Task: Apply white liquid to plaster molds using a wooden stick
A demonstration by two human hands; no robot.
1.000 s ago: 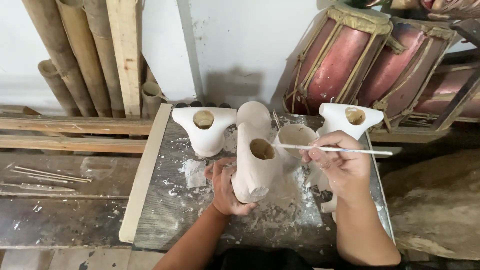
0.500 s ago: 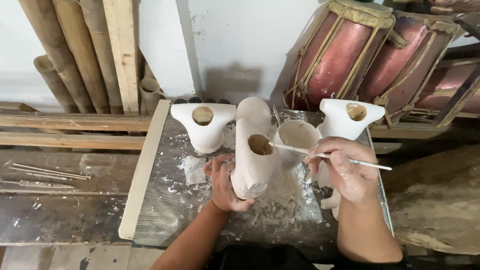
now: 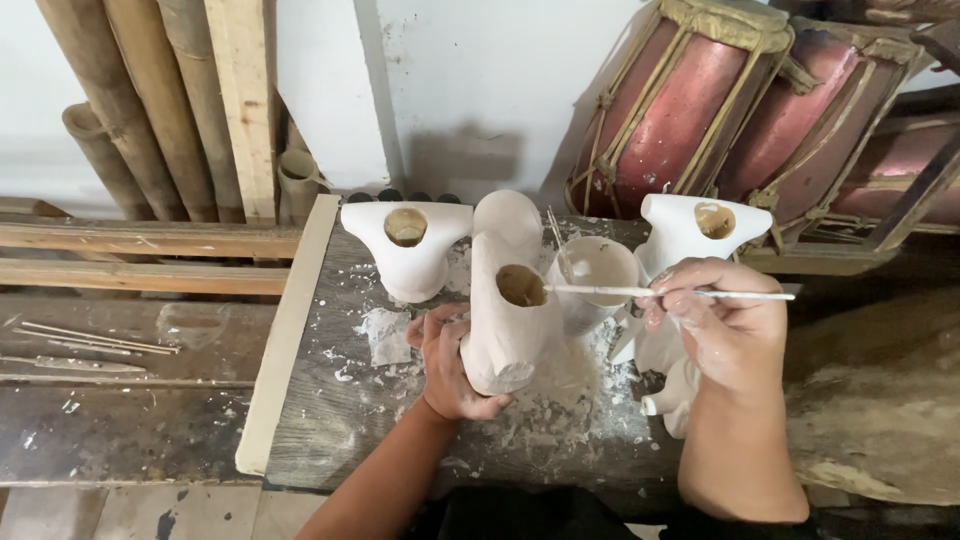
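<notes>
From my seat behind the head camera, nearest to me my left hand (image 3: pixel 450 365) is wrapped around the lower side of a tall white mould (image 3: pixel 505 315), fingers curled tight on it, holding it upright on the paint-spattered bench (image 3: pixel 330 400). The mould's open top shows a brown hollow. To the right of the mould my right hand (image 3: pixel 725 325) is pinched closed on a thin white stick (image 3: pixel 660 292); the stick lies nearly level, and its tip reaches the mould's opening. I cannot tell whether the tip touches the inside. Just behind the stick, right of the mould, stands a white cup (image 3: pixel 600 270) with slim sticks leaning in it. Below my right hand, smaller white pieces (image 3: pixel 670 395) sit on the bench. Behind the mould to its left stands a white flared mould (image 3: pixel 405 245), and farther right another one (image 3: pixel 700 230). Beyond that, red drums (image 3: pixel 690 100) lean by the wall; far left of the mould, bamboo poles (image 3: pixel 120 100) stand upright.
</notes>
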